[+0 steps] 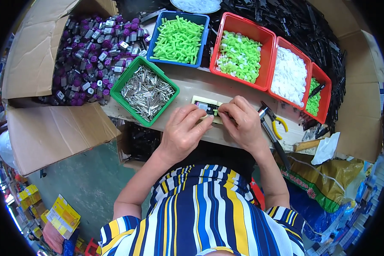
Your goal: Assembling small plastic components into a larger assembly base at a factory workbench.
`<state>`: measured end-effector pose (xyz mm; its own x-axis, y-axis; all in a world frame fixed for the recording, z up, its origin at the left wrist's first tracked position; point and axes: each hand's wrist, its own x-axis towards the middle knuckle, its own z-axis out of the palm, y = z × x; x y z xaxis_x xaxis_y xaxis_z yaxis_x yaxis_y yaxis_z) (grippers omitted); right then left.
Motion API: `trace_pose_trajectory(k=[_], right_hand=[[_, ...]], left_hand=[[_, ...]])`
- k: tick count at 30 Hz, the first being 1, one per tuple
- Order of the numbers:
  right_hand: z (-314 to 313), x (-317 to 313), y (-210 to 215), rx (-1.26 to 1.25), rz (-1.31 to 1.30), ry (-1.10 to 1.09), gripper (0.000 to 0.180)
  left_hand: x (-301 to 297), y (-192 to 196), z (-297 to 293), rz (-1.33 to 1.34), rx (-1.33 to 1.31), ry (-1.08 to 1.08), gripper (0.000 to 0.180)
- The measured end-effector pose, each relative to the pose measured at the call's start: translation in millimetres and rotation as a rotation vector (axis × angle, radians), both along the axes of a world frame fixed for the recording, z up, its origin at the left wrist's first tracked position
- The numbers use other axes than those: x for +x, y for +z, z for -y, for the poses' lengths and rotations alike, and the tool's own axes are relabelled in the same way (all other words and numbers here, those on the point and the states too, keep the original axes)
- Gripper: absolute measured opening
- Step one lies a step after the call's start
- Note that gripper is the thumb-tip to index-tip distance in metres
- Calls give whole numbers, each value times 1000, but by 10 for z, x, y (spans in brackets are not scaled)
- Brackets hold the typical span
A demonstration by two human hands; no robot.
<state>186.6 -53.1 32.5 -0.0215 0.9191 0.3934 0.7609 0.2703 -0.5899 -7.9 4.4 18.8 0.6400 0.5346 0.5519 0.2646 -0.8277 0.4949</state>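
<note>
Both my hands meet over a small cream-coloured fixture (195,99) on the worktable. In it sits a small black and grey part (207,107) with a bit of light green plastic (215,112) at its right side. My left hand (179,134) has its thumb and index finger drawn together at the near left of the part; what they hold, if anything, is hidden. My right hand (244,123) pinches by the green piece, its fingertips covering the fixture's right half.
Bins hold metal pins (146,91), green sticks (178,40), green pieces (241,57) and white discs (289,77). Purple-grey parts (100,55) fill a carton at left; black parts (281,21) pile up behind. A hammer (274,134) and yellow-handled pliers (278,126) lie right.
</note>
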Motion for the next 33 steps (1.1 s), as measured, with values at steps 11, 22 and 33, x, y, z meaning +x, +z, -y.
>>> trace_pose_trajectory(k=[11, 22, 33], right_hand=[[-45, -28, -9, 3, -72, 7, 13], [-9, -76, 109, 43, -111, 78, 17], [-30, -37, 53, 13, -73, 45, 16]], left_hand=[[-16, -67, 9, 33, 48, 46, 38], [40, 120, -146, 49, -198, 19, 39], [64, 101, -143, 56, -179, 48, 41]])
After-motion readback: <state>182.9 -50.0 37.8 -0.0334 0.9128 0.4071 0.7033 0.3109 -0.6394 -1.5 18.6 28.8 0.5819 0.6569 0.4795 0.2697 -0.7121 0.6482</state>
